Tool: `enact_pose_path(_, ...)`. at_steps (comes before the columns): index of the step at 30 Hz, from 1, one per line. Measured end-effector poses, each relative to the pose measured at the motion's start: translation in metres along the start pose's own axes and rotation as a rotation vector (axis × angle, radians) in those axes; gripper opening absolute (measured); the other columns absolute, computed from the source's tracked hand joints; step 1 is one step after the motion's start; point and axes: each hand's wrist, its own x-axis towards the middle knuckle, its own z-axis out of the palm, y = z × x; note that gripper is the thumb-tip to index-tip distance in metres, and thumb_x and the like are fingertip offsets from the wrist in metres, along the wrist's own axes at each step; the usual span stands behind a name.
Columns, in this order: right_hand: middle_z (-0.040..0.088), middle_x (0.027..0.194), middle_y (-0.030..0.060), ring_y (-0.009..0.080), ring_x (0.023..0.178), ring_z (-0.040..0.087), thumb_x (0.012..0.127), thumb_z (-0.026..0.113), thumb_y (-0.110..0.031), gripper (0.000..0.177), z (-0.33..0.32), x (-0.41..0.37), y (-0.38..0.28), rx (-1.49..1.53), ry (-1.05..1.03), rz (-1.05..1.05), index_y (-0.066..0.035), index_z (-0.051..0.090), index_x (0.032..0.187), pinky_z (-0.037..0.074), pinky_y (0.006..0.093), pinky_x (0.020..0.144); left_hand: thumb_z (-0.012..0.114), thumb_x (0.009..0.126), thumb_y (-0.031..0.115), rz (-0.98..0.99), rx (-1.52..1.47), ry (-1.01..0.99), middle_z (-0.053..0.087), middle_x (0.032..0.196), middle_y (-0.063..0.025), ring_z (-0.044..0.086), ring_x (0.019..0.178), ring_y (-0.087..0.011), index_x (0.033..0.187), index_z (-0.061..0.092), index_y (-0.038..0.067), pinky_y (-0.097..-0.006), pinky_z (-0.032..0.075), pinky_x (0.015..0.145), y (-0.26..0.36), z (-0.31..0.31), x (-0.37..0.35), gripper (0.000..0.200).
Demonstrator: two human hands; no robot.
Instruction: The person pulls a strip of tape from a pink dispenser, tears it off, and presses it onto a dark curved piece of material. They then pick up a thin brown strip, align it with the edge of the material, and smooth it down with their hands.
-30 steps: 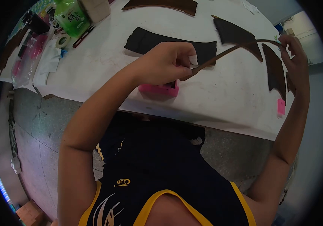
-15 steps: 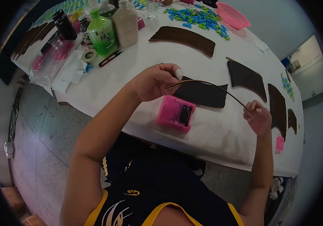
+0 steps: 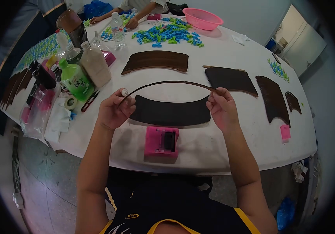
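Note:
A thin, dark brown curved strip (image 3: 171,82) arches between my hands over the table. One end is pinched in the fingers of my left hand (image 3: 114,111), which has a white covering on one fingertip. At the other end, my right hand (image 3: 223,109) grips the strip between thumb and fingers. Beneath the arch lies a black curved sheet (image 3: 171,111), flat on the white table. Just in front of that sheet sits a pink block-shaped holder with a black roll-like part (image 3: 161,141).
More dark curved sheets (image 3: 155,61) lie behind and to the right. Blue and green clips (image 3: 167,33) are heaped near a pink basin (image 3: 202,18). Bottles (image 3: 75,80) crowd the left side, beside a tape roll (image 3: 70,103). Another person's hand (image 3: 131,23) is across the table.
My view has lifted and shifted, bringing the far side and another person's arms into sight. My hands have come level, and the strip now arches evenly between them.

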Motion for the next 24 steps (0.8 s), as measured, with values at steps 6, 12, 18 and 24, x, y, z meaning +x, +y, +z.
enact_pose_path(6, 0.073, 0.1, 0.0077, 0.0142, 0.088, 0.069, 0.099, 0.068, -0.002, 0.012, 0.009, 0.022, 0.014, -0.158, 0.117, -0.05, -0.004, 0.065, 0.111, 0.057, 0.0299, 0.08, 0.055, 0.087, 0.005, 0.149, -0.21, 0.131, 0.061, 0.081, -0.008, 0.048, 0.077, -0.0178, 0.096, 0.064, 0.005, -0.0315, 0.041, 0.068, -0.007, -0.013, 0.019, 0.013)
enact_pose_path(12, 0.073, 0.099, 0.0066, 0.0132, 0.087, 0.068, 0.099, 0.069, -0.004, 0.009, 0.016, 0.053, 0.023, -0.362, 0.102, -0.069, -0.003, 0.065, 0.108, 0.056, 0.0288, 0.08, 0.046, 0.095, 0.0, 0.401, -0.387, 0.682, 0.066, 0.1, -0.0159, 0.061, 0.083, -0.0227, 0.108, 0.059, -0.003, -0.0352, 0.054, 0.076, -0.02, -0.019, 0.062, 0.019)
enact_pose_path(18, 0.07, 0.095, 0.003, 0.0108, 0.087, 0.065, 0.098, 0.072, -0.009, 0.012, 0.013, 0.091, 0.032, -0.631, 0.033, -0.044, -0.002, 0.066, 0.105, 0.055, 0.0279, 0.08, 0.038, 0.1, -0.005, 0.193, -0.217, 0.736, 0.066, 0.106, -0.017, 0.068, 0.09, -0.0236, 0.114, 0.056, -0.006, -0.0369, 0.062, 0.086, -0.025, -0.056, 0.106, 0.023)
enact_pose_path(24, 0.065, 0.091, -0.0017, 0.0084, 0.084, 0.06, 0.096, 0.075, -0.014, 0.014, 0.009, 0.123, 0.045, -0.878, 0.027, 0.06, -0.006, 0.067, 0.106, 0.05, 0.0266, 0.078, 0.043, 0.1, 0.0, 0.03, -0.106, 0.777, 0.066, 0.105, -0.0164, 0.069, 0.093, -0.0253, 0.115, 0.056, -0.005, -0.036, 0.064, 0.086, -0.018, -0.051, 0.136, 0.02)
